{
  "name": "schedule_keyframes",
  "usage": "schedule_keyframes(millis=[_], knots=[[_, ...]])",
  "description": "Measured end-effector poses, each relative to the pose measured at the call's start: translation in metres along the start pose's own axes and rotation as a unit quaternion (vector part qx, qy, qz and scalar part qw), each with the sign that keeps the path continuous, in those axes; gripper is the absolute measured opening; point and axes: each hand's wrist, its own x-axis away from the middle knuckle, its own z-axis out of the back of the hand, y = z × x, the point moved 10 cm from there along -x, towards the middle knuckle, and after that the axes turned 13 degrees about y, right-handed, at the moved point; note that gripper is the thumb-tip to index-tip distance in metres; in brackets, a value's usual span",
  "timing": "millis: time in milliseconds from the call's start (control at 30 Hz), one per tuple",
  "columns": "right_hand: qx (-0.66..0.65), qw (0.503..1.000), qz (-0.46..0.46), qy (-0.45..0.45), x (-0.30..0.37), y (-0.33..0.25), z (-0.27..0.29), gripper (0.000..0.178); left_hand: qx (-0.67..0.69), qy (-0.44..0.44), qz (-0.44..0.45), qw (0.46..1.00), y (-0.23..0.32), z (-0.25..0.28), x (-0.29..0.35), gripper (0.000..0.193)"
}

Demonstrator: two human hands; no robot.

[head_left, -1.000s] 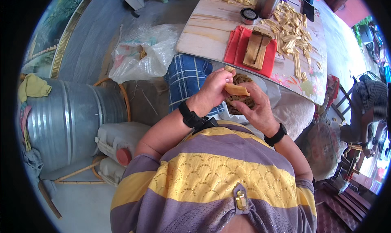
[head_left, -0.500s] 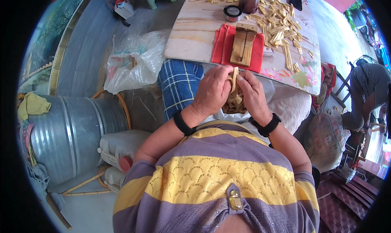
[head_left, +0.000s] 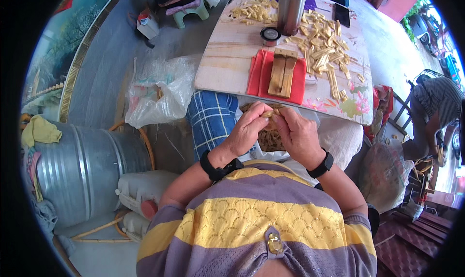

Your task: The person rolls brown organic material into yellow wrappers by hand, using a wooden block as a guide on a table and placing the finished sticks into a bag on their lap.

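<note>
My left hand (head_left: 246,132) and my right hand (head_left: 301,137) meet in front of my chest, with fingers closed. Between their fingertips is a short, pale yellow strip (head_left: 270,113), which looks folded or twisted; its material is unclear. Just beneath, a white bag (head_left: 278,155) lies open on my lap, holding many brownish-yellow pieces (head_left: 270,141). My hands hide part of its contents. Beyond them, at the table's near edge, a wooden block (head_left: 282,75) with a lengthwise slot rests on a folded red cloth (head_left: 258,77).
On the patterned table (head_left: 220,66) are loose yellow strips (head_left: 322,49), a steel flask (head_left: 291,13), its dark lid (head_left: 270,35) and a phone (head_left: 342,15). A clear plastic bag (head_left: 162,90) lies left, above a metal drum (head_left: 92,165) and a jerrycan (head_left: 145,180). Another person (head_left: 436,102) bends at far right.
Both hands have drawn slightly down toward my chest. The strip, earlier standing up between them, now lies low across the fingertips. My view has shifted, showing more of the table.
</note>
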Motion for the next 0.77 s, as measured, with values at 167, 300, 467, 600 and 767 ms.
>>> schedule_keyframes(millis=[167,300,467,600,767], knots=[[-0.286,0.946,-0.121,-0.098,0.002,0.004,-0.015,0.025,-0.141,0.074,-0.204,0.966,0.034,0.012,-0.006,0.014],[-0.344,0.906,-0.207,-0.134,0.007,0.014,-0.024,0.019,-0.127,0.115,-0.177,0.969,0.034,0.024,-0.006,0.006],[-0.43,0.864,-0.259,-0.018,0.002,0.04,-0.025,0.009,-0.043,0.107,-0.107,0.988,0.022,0.014,-0.004,0.017],[-0.468,0.807,-0.36,-0.013,0.009,0.06,-0.031,0.017,-0.024,0.115,-0.083,0.99,0.015,0.015,-0.009,0.01],[-0.509,0.743,-0.434,0.002,0.016,0.092,-0.022,0.031,-0.065,0.145,-0.124,0.979,0.034,0.041,-0.015,0.005]])
